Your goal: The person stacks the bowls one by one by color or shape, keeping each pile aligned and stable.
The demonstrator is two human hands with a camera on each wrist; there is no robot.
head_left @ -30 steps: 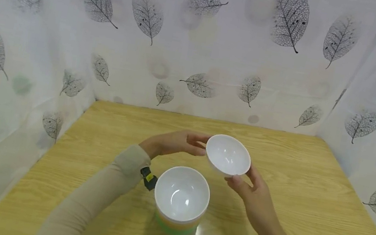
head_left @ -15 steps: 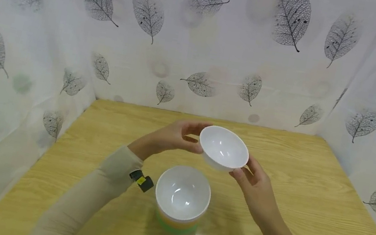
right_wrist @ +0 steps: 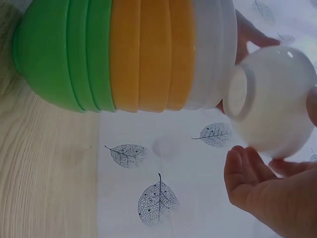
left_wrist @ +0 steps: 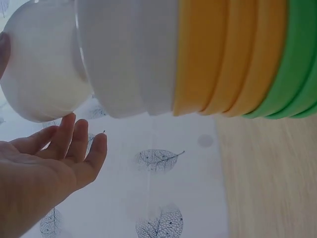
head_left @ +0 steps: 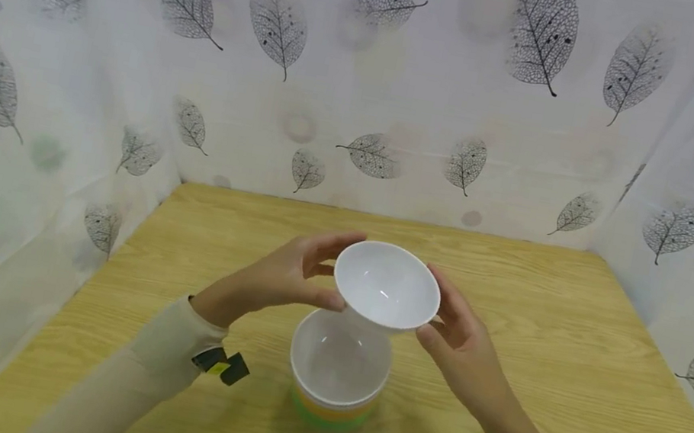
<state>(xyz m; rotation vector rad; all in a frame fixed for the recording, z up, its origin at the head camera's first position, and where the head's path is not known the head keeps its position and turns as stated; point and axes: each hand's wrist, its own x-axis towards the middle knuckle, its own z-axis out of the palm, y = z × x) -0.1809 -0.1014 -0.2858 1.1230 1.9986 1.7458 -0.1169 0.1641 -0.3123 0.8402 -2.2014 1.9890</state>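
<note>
Both hands hold a white bowl [head_left: 387, 285] by its rim, one on each side, above the far edge of a stack of bowls. My left hand [head_left: 288, 276] grips the bowl's left side, thumb in front and fingers behind. On the right side my right hand [head_left: 469, 354] pinches it with thumb and fingers. The held bowl is slightly tilted, its inside facing my head. Below, the stack shows a white bowl [head_left: 338, 362] on top. In the right wrist view, white, orange bowls [right_wrist: 151, 54] and green bowls [right_wrist: 59, 54] are nested together, several in all.
The stack stands on a wooden table [head_left: 233, 227]. A white curtain [head_left: 371, 81] printed with grey leaves encloses the table's back and sides. Each sleeve carries a black strap mount near the wrist.
The held bowl has moved left and toward me, now overlapping the stack's far rim from above. My left hand has shifted left and closer with it; the stack stays put.
</note>
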